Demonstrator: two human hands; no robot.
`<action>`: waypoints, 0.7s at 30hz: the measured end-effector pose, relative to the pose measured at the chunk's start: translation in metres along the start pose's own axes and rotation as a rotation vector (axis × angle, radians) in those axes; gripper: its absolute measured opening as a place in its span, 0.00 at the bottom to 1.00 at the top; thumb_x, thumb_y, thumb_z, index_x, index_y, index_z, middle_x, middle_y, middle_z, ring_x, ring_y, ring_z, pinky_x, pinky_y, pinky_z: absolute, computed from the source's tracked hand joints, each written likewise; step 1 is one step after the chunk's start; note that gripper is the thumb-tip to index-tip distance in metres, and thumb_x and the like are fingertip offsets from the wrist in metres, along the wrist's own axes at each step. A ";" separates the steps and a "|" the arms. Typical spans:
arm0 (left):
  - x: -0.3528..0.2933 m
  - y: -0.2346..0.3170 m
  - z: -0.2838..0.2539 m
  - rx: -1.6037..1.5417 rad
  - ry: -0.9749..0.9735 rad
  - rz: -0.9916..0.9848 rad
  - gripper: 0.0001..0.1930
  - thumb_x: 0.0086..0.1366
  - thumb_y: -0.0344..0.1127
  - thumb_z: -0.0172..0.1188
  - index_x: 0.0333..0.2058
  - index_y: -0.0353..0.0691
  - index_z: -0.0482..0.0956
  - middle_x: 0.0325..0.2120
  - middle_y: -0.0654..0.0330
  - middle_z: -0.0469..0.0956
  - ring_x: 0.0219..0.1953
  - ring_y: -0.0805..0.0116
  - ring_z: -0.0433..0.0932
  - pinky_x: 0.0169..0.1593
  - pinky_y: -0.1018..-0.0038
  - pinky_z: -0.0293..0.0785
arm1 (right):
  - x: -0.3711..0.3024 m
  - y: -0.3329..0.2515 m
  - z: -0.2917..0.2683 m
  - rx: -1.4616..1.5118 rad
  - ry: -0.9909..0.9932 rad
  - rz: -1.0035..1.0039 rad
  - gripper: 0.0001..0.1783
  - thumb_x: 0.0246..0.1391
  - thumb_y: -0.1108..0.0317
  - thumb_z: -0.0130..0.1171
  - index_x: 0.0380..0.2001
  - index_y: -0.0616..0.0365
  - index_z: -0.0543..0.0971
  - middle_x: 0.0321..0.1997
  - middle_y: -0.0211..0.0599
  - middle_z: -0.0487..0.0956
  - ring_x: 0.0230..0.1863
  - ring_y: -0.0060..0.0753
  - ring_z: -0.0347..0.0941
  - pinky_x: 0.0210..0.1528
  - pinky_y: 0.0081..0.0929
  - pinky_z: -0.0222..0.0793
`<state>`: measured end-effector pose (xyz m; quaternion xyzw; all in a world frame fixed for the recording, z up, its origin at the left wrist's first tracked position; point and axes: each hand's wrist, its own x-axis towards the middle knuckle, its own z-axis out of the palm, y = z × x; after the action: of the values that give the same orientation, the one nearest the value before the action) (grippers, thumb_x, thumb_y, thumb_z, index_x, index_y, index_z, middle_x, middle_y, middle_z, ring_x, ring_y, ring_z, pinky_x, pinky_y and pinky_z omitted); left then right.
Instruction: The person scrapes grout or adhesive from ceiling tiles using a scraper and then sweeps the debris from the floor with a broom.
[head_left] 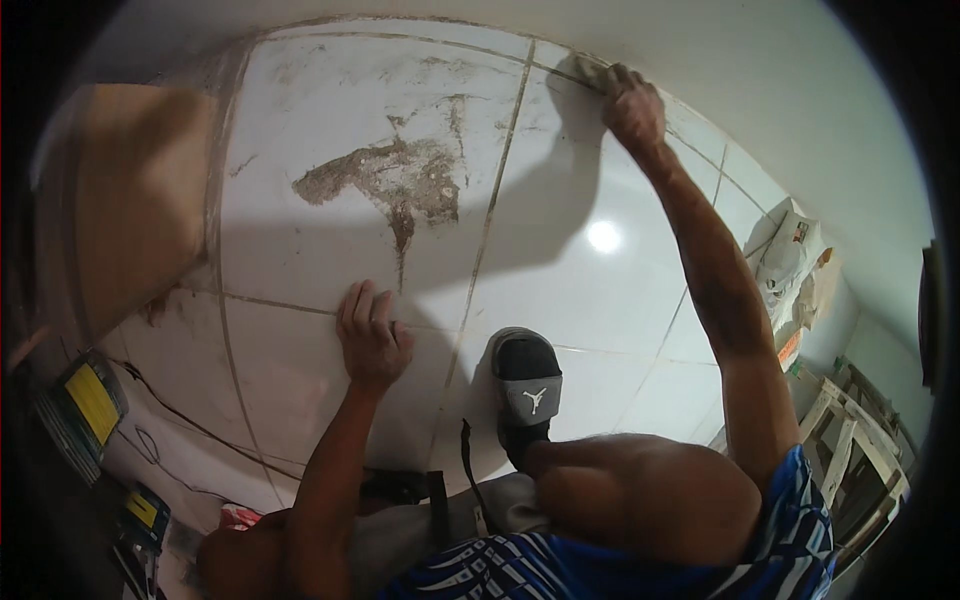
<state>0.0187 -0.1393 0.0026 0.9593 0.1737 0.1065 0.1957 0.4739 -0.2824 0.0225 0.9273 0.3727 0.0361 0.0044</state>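
My right hand (632,105) reaches to the far edge of the tiled floor, where it meets the wall. Its fingers are closed on a small greyish-beige pad (590,72), pressed at the grout line; whether this is a sponge or a folded rag I cannot tell. My left hand (374,335) rests on the white tiles (290,250) with its fingers stretched out, holding nothing. Beyond the left hand, a rough patch of dried grey-brown mortar (400,185) smears one tile. Dirty grout lines run between the tiles.
My foot in a grey and black slide sandal (528,385) stands on the tiles. A wooden panel (140,190) is at the left, with yellow-and-dark boxes (90,405) and a cable (190,422) nearer. Paper sacks (790,265) and a wooden frame (855,450) stand at the right.
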 end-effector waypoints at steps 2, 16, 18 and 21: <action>0.004 -0.001 -0.001 0.035 0.000 -0.027 0.22 0.59 0.35 0.50 0.53 0.39 0.64 0.54 0.48 0.63 0.60 0.47 0.60 0.61 0.50 0.56 | -0.019 0.011 0.019 -0.059 0.009 -0.124 0.16 0.57 0.67 0.46 0.48 0.51 0.74 0.50 0.39 0.74 0.53 0.46 0.69 0.56 0.43 0.65; 0.004 0.002 0.000 0.046 -0.012 -0.015 0.23 0.57 0.34 0.51 0.53 0.39 0.63 0.56 0.49 0.61 0.60 0.48 0.59 0.61 0.50 0.56 | 0.017 0.001 0.005 -0.150 -0.040 -0.363 0.16 0.57 0.68 0.45 0.47 0.54 0.73 0.53 0.41 0.70 0.54 0.46 0.67 0.57 0.40 0.66; 0.003 -0.001 -0.001 0.047 -0.019 -0.013 0.24 0.57 0.34 0.51 0.53 0.39 0.63 0.56 0.48 0.61 0.60 0.48 0.59 0.61 0.50 0.56 | 0.021 -0.003 0.011 -0.149 0.014 -0.417 0.15 0.58 0.68 0.44 0.47 0.54 0.73 0.53 0.42 0.70 0.54 0.45 0.67 0.57 0.39 0.66; 0.000 0.002 -0.002 0.037 -0.029 -0.013 0.24 0.56 0.34 0.52 0.53 0.39 0.63 0.56 0.48 0.62 0.60 0.48 0.59 0.61 0.50 0.56 | 0.028 0.001 0.006 -0.122 -0.127 -0.395 0.15 0.61 0.66 0.41 0.47 0.54 0.72 0.51 0.43 0.71 0.54 0.48 0.67 0.57 0.40 0.65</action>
<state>0.0189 -0.1399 0.0054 0.9631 0.1790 0.0879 0.1809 0.4951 -0.2637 0.0181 0.8347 0.5432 -0.0015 0.0911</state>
